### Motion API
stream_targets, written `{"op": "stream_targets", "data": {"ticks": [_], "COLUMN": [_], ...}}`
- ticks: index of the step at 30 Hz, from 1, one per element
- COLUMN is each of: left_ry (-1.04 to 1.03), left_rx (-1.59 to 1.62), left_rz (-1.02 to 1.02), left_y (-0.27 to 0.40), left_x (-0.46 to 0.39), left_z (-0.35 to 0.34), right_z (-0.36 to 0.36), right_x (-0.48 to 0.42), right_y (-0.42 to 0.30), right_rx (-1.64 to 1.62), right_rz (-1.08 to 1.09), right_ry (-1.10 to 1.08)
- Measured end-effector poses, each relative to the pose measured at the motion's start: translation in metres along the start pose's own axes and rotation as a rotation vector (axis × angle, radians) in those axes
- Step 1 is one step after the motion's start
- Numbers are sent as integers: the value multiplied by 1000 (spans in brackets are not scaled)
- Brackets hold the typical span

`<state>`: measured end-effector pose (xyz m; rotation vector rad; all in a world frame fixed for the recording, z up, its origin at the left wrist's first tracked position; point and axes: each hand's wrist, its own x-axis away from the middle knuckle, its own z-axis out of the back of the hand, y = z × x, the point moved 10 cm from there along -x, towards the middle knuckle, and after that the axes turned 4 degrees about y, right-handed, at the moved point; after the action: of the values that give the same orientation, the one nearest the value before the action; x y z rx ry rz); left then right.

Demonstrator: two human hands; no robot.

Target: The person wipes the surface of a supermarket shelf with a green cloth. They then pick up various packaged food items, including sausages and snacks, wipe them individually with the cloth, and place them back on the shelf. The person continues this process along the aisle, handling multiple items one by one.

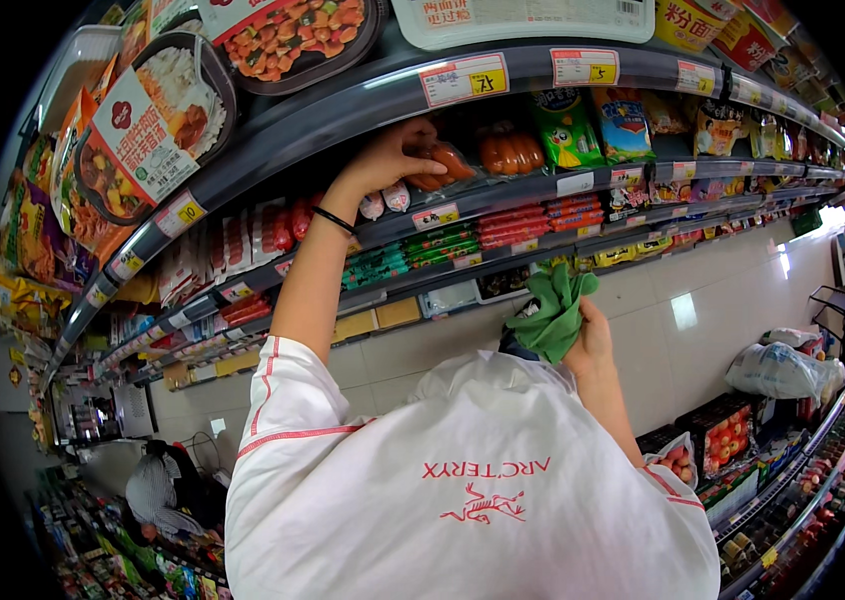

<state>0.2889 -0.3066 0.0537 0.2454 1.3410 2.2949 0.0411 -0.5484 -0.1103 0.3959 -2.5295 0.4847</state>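
Note:
My left hand point(386, 159) reaches onto a shelf under the top ledge. Its thumb and fingers are closed around a clear plastic pack of brown sausages point(454, 165); the fingertips are partly in shadow. A second pack of sausages point(510, 150) lies just to the right of it. Below the left wrist, small round-ended wrapped items point(395, 196) poke out at the shelf edge. In front of my body, my right hand point(592, 339) grips a crumpled green cloth point(554, 311). Green and blue snack bags point(566, 131) stand further right on the sausage shelf.
Boxed rice meals point(167, 127) sit on the top ledge, whose rail point(362, 105) carries price tags. Lower shelf rows hold red and green packaged sticks point(516, 225). Apple boxes point(726, 439) and a bottle shelf point(782, 517) stand at right. A person point(160, 487) bends at lower left.

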Motion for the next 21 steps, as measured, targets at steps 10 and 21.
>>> {"op": "stream_targets", "data": {"ticks": [10, 21], "left_ry": [324, 310], "left_rx": [545, 1532], "left_rz": [-27, -41], "left_y": [-34, -25], "left_x": [20, 38], "left_z": [34, -18], "right_z": [-11, -48], "right_x": [1, 1], "right_y": [10, -37], "right_rx": [32, 120], "right_rz": [-29, 243], "right_ry": [6, 34]}}
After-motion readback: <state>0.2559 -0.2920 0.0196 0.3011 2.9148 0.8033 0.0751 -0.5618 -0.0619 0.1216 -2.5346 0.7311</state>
